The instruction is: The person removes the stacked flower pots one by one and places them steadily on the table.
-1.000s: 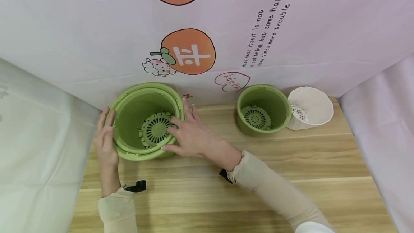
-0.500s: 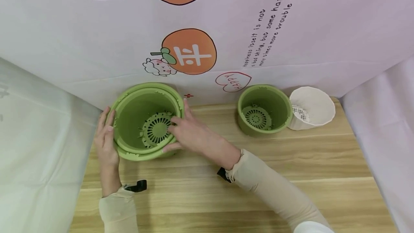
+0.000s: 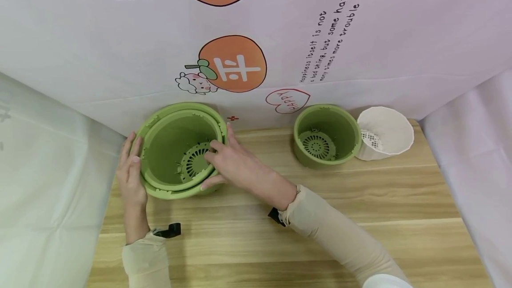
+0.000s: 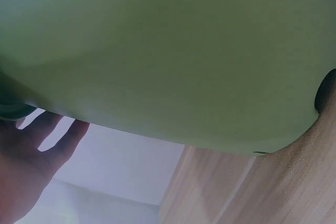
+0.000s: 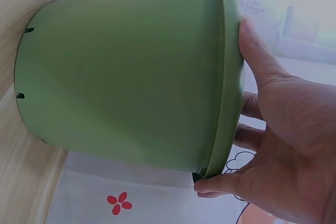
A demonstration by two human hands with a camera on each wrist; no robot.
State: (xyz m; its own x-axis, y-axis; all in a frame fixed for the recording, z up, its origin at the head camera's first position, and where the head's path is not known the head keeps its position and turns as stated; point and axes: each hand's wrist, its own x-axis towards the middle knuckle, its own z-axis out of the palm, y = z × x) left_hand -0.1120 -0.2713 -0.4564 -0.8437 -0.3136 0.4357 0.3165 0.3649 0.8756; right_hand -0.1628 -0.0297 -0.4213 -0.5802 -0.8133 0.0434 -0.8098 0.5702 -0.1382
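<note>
Two green plastic flowerpots stand nested at the left of the table. The inner flowerpot leans a little inside the outer flowerpot, its slotted base partly in sight. My right hand pinches the inner rim on the right, fingers reaching inside and thumb at the outer pot's edge. In the right wrist view, that hand spans the rim of the outer pot. On the left side my left hand rests against the outer pot with its fingers extended along the wall, also seen as a hand near the rim.
Another, smaller green flowerpot stands to the right against the printed backdrop. Right beside it is a white flowerpot with a perforated base. All stand on a wood-grain table, with white cloth along the left side.
The inner flowerpot has tilted slightly, and its base shows less on the right. My right fingers have drawn in around its rim. The left hand stays in place.
</note>
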